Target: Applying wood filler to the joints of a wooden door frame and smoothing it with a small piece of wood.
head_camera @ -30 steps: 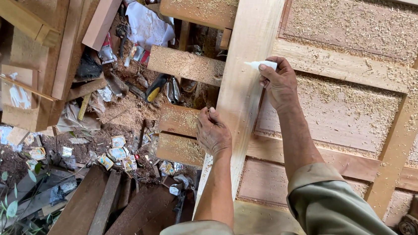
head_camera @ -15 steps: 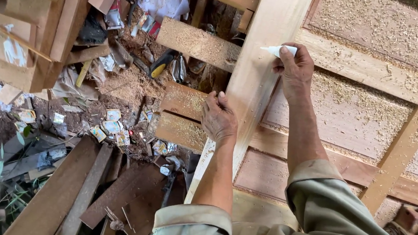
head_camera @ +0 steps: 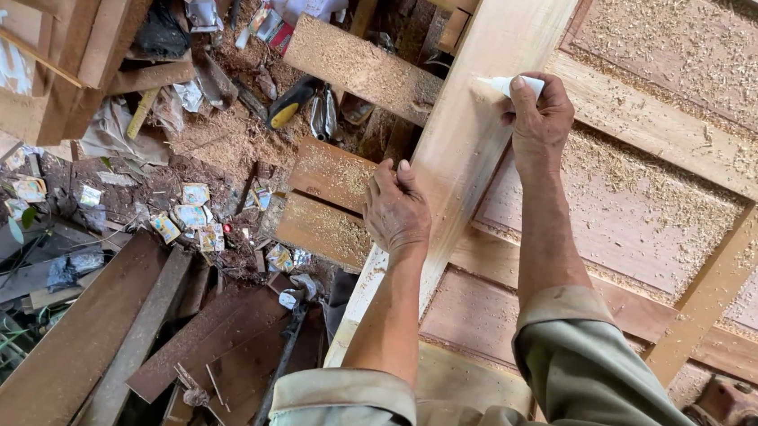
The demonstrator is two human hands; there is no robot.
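A large panelled wooden door (head_camera: 661,128) lies flat, strewn with sawdust and shavings. My right hand (head_camera: 538,119) grips a small white tube (head_camera: 506,86), its nozzle pointing left onto the door's pale long edge board (head_camera: 487,96). My left hand (head_camera: 395,207) rests on the outer edge of that same board, fingers curled over it, holding nothing separate. Olive-green sleeves cover both upper arms.
Left of the door is a drop to a littered dirt floor: a yellow-handled tool (head_camera: 289,103), scattered paper scraps (head_camera: 186,221), dark planks (head_camera: 93,353). Sawdust-covered boards (head_camera: 358,61) support the door. Stacked timber (head_camera: 69,57) stands top left.
The view has shifted slightly down and left. My right hand with the tube has edged its nozzle closer onto the edge board; my left hand keeps its hold on the board's edge.
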